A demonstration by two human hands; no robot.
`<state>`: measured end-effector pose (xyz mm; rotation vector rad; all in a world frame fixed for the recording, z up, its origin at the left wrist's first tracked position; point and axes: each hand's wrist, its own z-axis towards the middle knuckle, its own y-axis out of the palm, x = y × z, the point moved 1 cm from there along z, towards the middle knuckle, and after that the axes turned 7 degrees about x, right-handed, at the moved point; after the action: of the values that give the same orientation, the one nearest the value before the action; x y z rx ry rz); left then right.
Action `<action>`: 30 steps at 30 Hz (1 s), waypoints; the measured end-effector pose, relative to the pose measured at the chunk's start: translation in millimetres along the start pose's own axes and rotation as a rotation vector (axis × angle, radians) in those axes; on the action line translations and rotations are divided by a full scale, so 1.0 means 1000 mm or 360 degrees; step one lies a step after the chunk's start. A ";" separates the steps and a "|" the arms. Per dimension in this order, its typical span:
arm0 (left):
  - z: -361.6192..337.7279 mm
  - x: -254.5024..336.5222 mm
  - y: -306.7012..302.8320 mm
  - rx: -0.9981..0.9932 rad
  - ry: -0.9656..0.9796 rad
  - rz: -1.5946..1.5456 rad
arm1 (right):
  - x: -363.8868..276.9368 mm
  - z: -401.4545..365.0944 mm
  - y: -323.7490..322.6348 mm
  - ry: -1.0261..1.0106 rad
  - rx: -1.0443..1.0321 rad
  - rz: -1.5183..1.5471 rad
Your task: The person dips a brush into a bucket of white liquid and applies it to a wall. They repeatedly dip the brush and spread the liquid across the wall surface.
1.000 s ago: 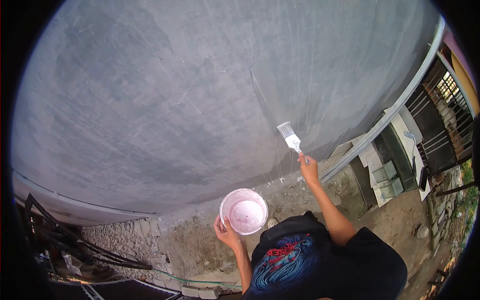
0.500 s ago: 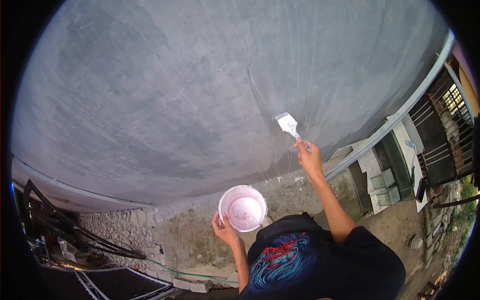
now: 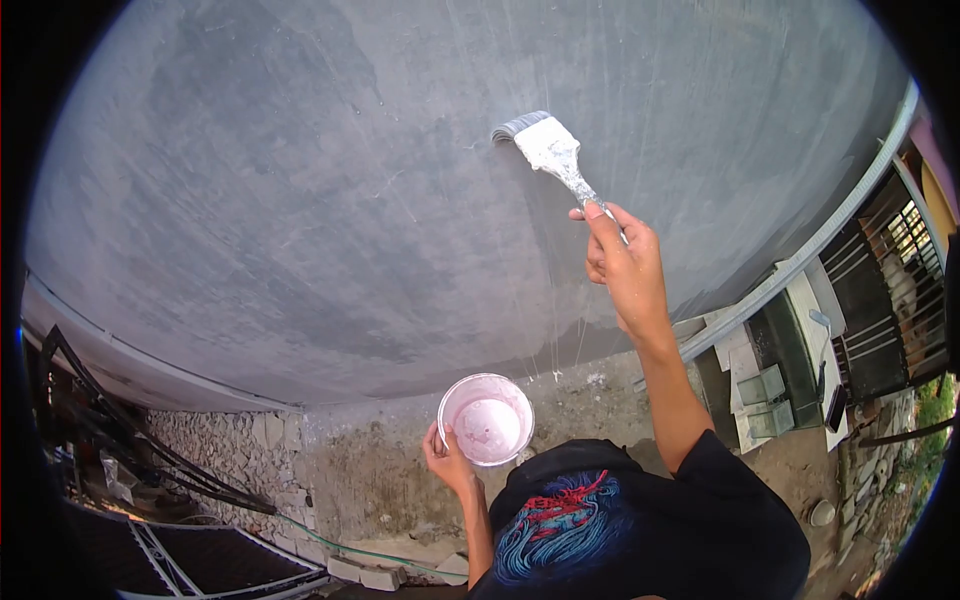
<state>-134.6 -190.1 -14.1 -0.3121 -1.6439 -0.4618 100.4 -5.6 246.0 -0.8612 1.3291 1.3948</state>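
Observation:
My right hand [image 3: 627, 262] is closed around the handle of a wide paintbrush [image 3: 548, 146], its ferrule smeared white. The brush's bent bristles press against the grey wall [image 3: 330, 190], on the upper middle part of the view. Down near my body, my left hand [image 3: 449, 459] grips the rim and side of a round paint bucket [image 3: 491, 381]. Pale pinkish-white paint lies in the bottom of the bucket, and its inner wall is coated too. A darker, wet-looking streak runs on the wall below the brush.
A pale pipe [image 3: 810, 240] edges the wall at right. Beyond it stand boards and a glass-like box [image 3: 765, 395] on a ledge. Dark bent bars [image 3: 130, 430] and rubble ground [image 3: 235, 455] lie at left. A green hose [image 3: 350, 547] crosses the concrete floor.
My right hand has moved the paintbrush up the wall and slightly left, with the bristles now bent against it. My left hand and the bucket have stayed nearly still.

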 end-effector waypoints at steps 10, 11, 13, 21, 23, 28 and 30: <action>0.009 -0.003 -0.009 0.0024 -0.0002 0.0010 | -0.018 -0.009 0.000 -0.0054 -0.0066 -0.0072; 0.010 -0.004 -0.010 0.0021 0.0003 0.0019 | -0.017 -0.009 0.001 -0.0056 -0.0067 -0.0072; 0.013 -0.007 -0.013 0.0017 0.0011 0.0029 | -0.010 -0.008 0.006 -0.0112 -0.0018 -0.0146; 0.018 -0.005 -0.014 0.0053 0.0018 0.0043 | 0.171 -0.026 -0.011 0.0032 0.0210 -0.0686; 0.019 -0.005 -0.016 0.0041 -0.0004 0.0006 | 0.243 -0.043 -0.027 0.0194 0.0241 -0.0756; 0.021 -0.002 -0.019 0.0046 -0.0009 -0.0003 | 0.315 -0.076 -0.062 0.0990 0.0286 -0.0440; 0.024 -0.003 -0.019 0.0045 -0.0010 -0.0021 | 0.319 -0.078 -0.069 0.1247 0.0323 -0.0412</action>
<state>-164.1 -195.2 -20.9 -0.2820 -1.6583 -0.4478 73.1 -31.6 -87.2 -1.4575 1.8114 0.7078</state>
